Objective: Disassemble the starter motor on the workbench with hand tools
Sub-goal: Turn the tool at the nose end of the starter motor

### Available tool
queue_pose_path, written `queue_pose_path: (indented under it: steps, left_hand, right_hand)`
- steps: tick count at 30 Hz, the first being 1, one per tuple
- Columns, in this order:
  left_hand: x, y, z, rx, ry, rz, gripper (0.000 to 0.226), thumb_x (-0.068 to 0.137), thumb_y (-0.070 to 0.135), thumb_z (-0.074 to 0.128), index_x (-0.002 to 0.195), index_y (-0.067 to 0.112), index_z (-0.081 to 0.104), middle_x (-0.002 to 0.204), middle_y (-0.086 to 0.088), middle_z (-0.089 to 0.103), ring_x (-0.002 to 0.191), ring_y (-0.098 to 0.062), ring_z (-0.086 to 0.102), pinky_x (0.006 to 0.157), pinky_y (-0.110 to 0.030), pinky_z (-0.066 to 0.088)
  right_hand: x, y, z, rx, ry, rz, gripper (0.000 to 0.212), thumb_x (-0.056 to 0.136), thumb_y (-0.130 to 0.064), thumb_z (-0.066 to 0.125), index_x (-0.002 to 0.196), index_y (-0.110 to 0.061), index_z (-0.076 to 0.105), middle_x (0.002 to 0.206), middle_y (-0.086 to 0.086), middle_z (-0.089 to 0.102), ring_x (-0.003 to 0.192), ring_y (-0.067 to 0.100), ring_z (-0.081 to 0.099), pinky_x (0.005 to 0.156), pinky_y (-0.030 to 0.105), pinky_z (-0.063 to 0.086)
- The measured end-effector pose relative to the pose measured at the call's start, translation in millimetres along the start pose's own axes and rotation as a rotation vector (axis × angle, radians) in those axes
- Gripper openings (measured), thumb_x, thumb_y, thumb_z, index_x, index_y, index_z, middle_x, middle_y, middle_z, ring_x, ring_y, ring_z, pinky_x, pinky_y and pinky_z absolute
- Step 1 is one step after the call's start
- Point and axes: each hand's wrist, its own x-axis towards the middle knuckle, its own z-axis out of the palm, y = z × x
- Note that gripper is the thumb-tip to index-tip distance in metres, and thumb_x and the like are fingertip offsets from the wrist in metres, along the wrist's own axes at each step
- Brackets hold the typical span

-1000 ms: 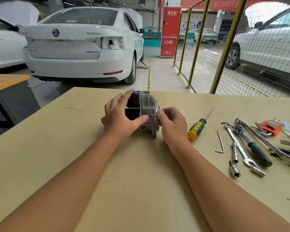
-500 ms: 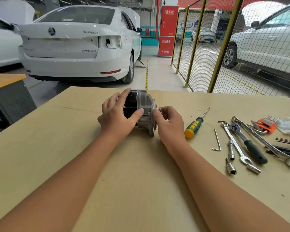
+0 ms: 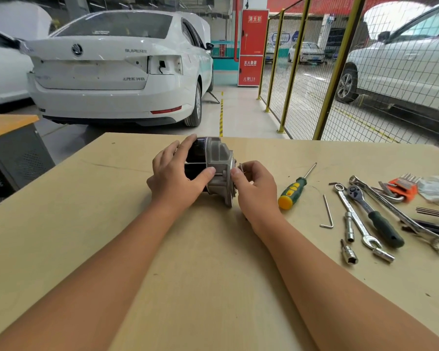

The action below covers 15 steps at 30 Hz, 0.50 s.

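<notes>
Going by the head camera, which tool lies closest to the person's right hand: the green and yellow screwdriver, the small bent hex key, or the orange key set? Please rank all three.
From the right hand:
1. Screwdriver, just to its right.
2. Hex key, farther right, nearer the person.
3. Orange key set, far right among the wrenches.

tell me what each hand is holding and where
Left hand grips the starter motor round its dark body; right hand pinches something small at its metal end.

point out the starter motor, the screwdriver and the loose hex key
starter motor (image 3: 219,160): head view, on its grey cast end housing
screwdriver (image 3: 291,190): head view, on the green and yellow handle
hex key (image 3: 327,211): head view, on the long straight arm
</notes>
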Motion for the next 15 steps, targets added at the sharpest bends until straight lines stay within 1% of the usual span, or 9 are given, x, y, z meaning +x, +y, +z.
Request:
queue_pose_path:
  steps: [2, 5, 6, 8, 10, 11, 13, 14, 15]
  left_hand:
    - [0.1, -0.6, -0.8, -0.015, -0.002, -0.002, 0.080, 0.083, 0.057, 0.076, 0.151, 0.054, 0.036, 0.159, 0.012, 0.039, 0.146, -0.021, 0.029, 0.107, -0.056, 0.040]
    - [-0.3, -1.2, -1.1, -0.022, -0.006, 0.007, 0.085, 0.079, 0.056, 0.080, 0.152, 0.054, 0.036, 0.158, 0.012, 0.039, 0.145, -0.021, 0.030, 0.107, -0.057, 0.042]
    - [-0.3, -1.5, -1.1, -0.015, -0.008, 0.012, 0.087, 0.077, 0.057, 0.081, 0.152, 0.054, 0.036, 0.158, 0.012, 0.040, 0.145, -0.021, 0.030, 0.106, -0.057, 0.042]
    - [-0.2, -2.4, -0.7, -0.005, -0.010, 0.016, 0.090, 0.075, 0.059, 0.081, 0.152, 0.054, 0.035, 0.159, 0.012, 0.039, 0.145, -0.021, 0.030, 0.106, -0.058, 0.043]
    - [-0.4, -3.0, -0.7, -0.002, -0.012, 0.016, 0.090, 0.075, 0.064, 0.078, 0.152, 0.055, 0.034, 0.159, 0.012, 0.039, 0.145, -0.021, 0.030, 0.107, -0.058, 0.043]
    - [-0.7, -2.5, -0.6, -0.001, -0.012, 0.015, 0.089, 0.074, 0.069, 0.074, 0.152, 0.055, 0.034, 0.159, 0.012, 0.039, 0.146, -0.021, 0.030, 0.107, -0.058, 0.042]
    - [-1.3, -0.6, -0.6, 0.011, -0.008, 0.010, 0.084, 0.075, 0.076, 0.060, 0.151, 0.056, 0.033, 0.160, 0.011, 0.037, 0.146, -0.021, 0.029, 0.107, -0.057, 0.040]
    - [-1.4, 0.0, -0.1, 0.019, -0.004, 0.009, 0.081, 0.077, 0.077, 0.057, 0.151, 0.056, 0.032, 0.160, 0.011, 0.037, 0.147, -0.022, 0.028, 0.107, -0.057, 0.040]
    - [-1.4, 0.2, 0.8, 0.028, -0.001, 0.012, 0.078, 0.081, 0.075, 0.059, 0.151, 0.056, 0.032, 0.161, 0.010, 0.036, 0.147, -0.022, 0.028, 0.106, -0.057, 0.039]
  right_hand:
    - [0.3, -0.4, -0.2, 0.007, -0.006, 0.020, 0.013, 0.094, -0.028, 0.064, 0.082, -0.025, 0.062, 0.076, -0.007, 0.063, 0.070, 0.001, 0.056, 0.064, 0.017, 0.046]
    - [1.0, -1.5, 1.1, 0.062, -0.006, 0.067, 0.011, 0.092, -0.026, 0.064, 0.082, -0.023, 0.064, 0.080, -0.001, 0.066, 0.080, 0.017, 0.063, 0.071, 0.032, 0.051]
    - [1.1, -1.4, 1.4, 0.067, -0.002, 0.063, 0.013, 0.093, -0.029, 0.064, 0.082, -0.022, 0.064, 0.080, -0.001, 0.066, 0.080, 0.018, 0.063, 0.071, 0.033, 0.051]
    - [1.5, 0.8, 1.4, 0.025, 0.009, 0.021, 0.019, 0.094, -0.037, 0.064, 0.081, -0.023, 0.063, 0.077, -0.004, 0.065, 0.073, 0.006, 0.059, 0.068, 0.025, 0.048]
    - [1.7, 2.4, 1.4, -0.009, 0.009, -0.005, 0.018, 0.095, -0.037, 0.065, 0.082, -0.024, 0.062, 0.076, -0.008, 0.063, 0.070, 0.000, 0.054, 0.065, 0.020, 0.045]
    - [1.7, 2.3, 1.3, -0.008, 0.008, -0.003, 0.016, 0.095, -0.034, 0.065, 0.082, -0.024, 0.062, 0.076, -0.008, 0.063, 0.070, 0.001, 0.054, 0.067, 0.021, 0.046]
    - [1.8, 0.5, 1.6, 0.017, 0.002, 0.019, 0.012, 0.095, -0.027, 0.065, 0.084, -0.024, 0.063, 0.079, -0.007, 0.064, 0.075, 0.005, 0.056, 0.072, 0.029, 0.050]
    - [1.6, -1.0, 1.7, 0.034, -0.003, 0.032, 0.010, 0.095, -0.024, 0.065, 0.085, -0.021, 0.064, 0.080, -0.005, 0.065, 0.078, 0.009, 0.058, 0.077, 0.035, 0.052]
    - [1.4, -2.7, 1.6, 0.053, -0.007, 0.045, 0.008, 0.094, -0.021, 0.065, 0.087, -0.019, 0.065, 0.082, -0.002, 0.066, 0.080, 0.012, 0.059, 0.081, 0.041, 0.053]
